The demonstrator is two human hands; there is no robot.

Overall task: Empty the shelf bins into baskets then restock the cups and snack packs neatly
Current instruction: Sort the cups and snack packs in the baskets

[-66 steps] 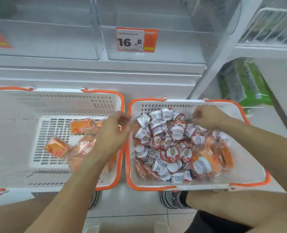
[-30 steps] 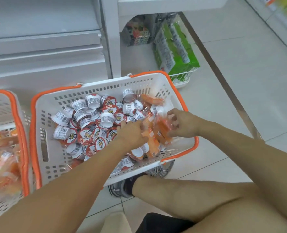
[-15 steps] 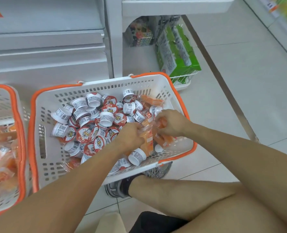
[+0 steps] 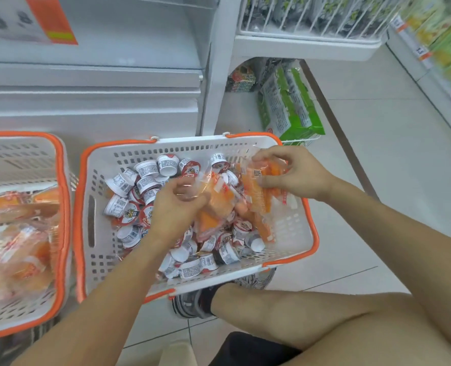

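Note:
A white basket with orange rim [image 4: 100, 270] stands on the floor, filled with several small white cups [image 4: 145, 171] and orange snack packs [image 4: 214, 207]. My left hand [image 4: 177, 204] grips a clear-wrapped orange pack at the basket's middle. My right hand [image 4: 290, 173] pinches several orange packs [image 4: 258, 186] lifted at the basket's far right corner. A second basket [image 4: 60, 233] on the left holds more orange snack packs [image 4: 15, 233].
The empty clear shelf bin [image 4: 129, 30] with a price tag [image 4: 34, 19] sits above the baskets. Green packages [image 4: 287, 107] lie under the neighbouring shelf on the right. My bent leg and shoe [image 4: 192, 302] are just in front of the basket. Tiled floor opens to the right.
Both hands have gathered orange packs out of the cups and raised them; my right hand moved up toward the basket's far right corner. The view tilted up.

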